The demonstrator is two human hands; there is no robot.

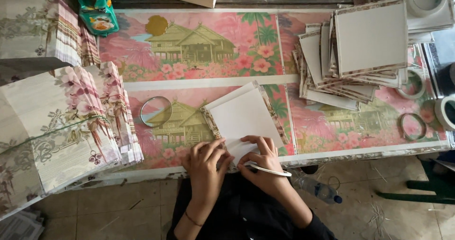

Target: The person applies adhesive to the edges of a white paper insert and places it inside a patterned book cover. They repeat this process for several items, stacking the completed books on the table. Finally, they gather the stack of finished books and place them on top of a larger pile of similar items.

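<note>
A white card sheet (pixel 244 114) with a patterned paper border lies tilted on the pink picture-printed table (pixel 199 81). My left hand (pixel 204 166) presses its fingertips on the sheet's near corner. My right hand (pixel 262 162) rests on the same corner beside it, with a thin white tape ring (pixel 271 170) around the hand near the wrist. Both hands touch the sheet at the table's front edge.
A fanned stack of floral paper sheets (pixel 71 121) fills the left. A heap of finished white boards (pixel 355 50) sits at the right, with tape rolls (pixel 412 126) near it. An empty ring (pixel 156 111) lies mid-table. A plastic bottle (pixel 318 189) lies on the floor.
</note>
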